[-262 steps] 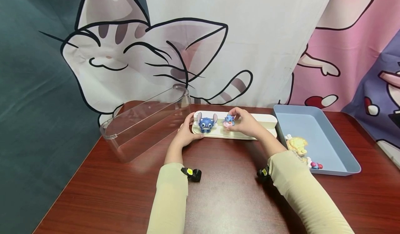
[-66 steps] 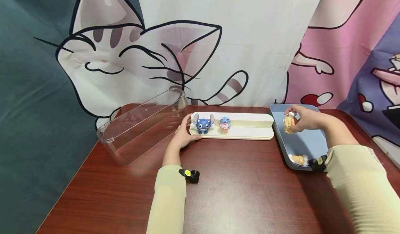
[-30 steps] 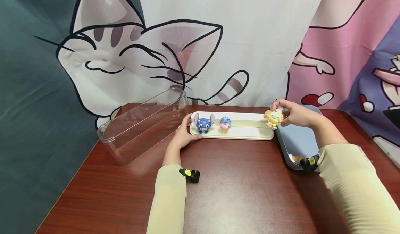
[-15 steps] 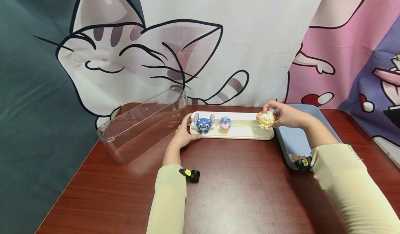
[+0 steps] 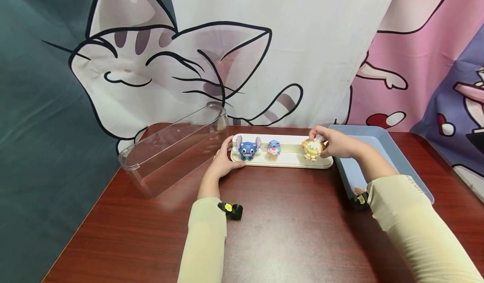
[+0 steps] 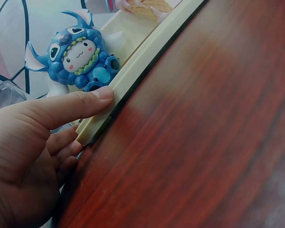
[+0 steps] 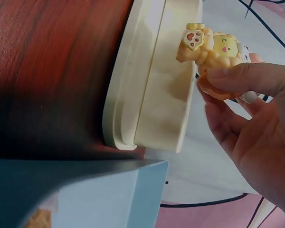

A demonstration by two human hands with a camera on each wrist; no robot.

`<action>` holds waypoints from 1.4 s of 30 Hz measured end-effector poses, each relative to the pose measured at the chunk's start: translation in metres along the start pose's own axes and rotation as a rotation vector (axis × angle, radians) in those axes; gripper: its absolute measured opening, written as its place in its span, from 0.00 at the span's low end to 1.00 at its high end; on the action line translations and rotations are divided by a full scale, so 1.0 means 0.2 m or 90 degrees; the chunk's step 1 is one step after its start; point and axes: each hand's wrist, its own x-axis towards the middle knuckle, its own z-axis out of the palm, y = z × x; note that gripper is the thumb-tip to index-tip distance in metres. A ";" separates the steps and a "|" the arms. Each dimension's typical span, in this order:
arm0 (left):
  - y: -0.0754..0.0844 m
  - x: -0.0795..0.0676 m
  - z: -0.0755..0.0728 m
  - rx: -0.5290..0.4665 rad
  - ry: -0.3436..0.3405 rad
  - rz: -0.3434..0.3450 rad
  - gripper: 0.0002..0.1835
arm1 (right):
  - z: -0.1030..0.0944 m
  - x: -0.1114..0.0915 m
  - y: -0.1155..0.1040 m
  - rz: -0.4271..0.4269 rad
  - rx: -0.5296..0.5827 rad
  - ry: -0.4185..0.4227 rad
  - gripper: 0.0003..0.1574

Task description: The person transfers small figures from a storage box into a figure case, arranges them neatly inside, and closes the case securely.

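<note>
A long cream two-step display base [image 5: 289,161] lies on the table. My left hand [image 5: 222,161] grips its left end, thumb [image 6: 102,92] on the front edge beside a blue big-eared figurine [image 5: 248,150]. Right of that stands a smaller blue figurine with a pink ice-cream cone [image 5: 273,149]. Between thumb and fingers, my right hand [image 5: 334,143] pinches a yellow figurine [image 5: 311,148] with a pale face. In the right wrist view, the yellow figurine [image 7: 216,52] overlaps the base's upper step, and its paw sole faces the camera.
A blue-grey tray [image 5: 401,165] stands to the right, close to the base's end; a tan item [image 7: 40,218] lies in it, mostly hidden by my right wrist. A transparent cover [image 5: 132,165] stands slanted at the left. A printed cloth [image 5: 321,43] hangs behind the table.
My right hand set down the cone figurine, picked the yellow figurine from the tray and carried it left over the base's right part. The left hand kept hold of the base.
</note>
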 end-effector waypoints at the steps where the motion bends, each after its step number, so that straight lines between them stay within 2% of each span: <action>1: 0.00 0.00 0.00 -0.001 0.000 0.001 0.54 | 0.01 0.00 0.00 -0.002 -0.006 0.005 0.30; 8: 0.01 0.00 0.00 -0.007 -0.001 -0.003 0.54 | 0.05 0.04 -0.02 -0.006 -0.015 -0.001 0.31; 11: 0.01 0.00 0.00 -0.008 -0.001 -0.001 0.54 | 0.08 0.05 -0.02 -0.012 -0.045 -0.001 0.31; 19: 0.02 0.00 0.00 -0.009 0.001 0.005 0.53 | 0.13 0.08 -0.01 -0.089 -0.146 0.042 0.30; 24: 0.01 0.00 0.00 -0.002 0.001 0.000 0.53 | 0.16 0.10 -0.02 -0.137 -0.199 0.051 0.30; 29: 0.01 0.00 0.00 -0.002 0.000 -0.002 0.53 | 0.19 0.12 -0.04 -0.159 -0.244 0.070 0.30; 35: 0.01 0.00 0.00 -0.009 0.000 -0.001 0.54 | 0.22 0.13 -0.06 -0.191 -0.266 0.078 0.29; 42: 0.01 0.00 0.00 -0.007 0.001 0.000 0.53 | 0.24 0.13 -0.05 -0.201 -0.305 0.097 0.29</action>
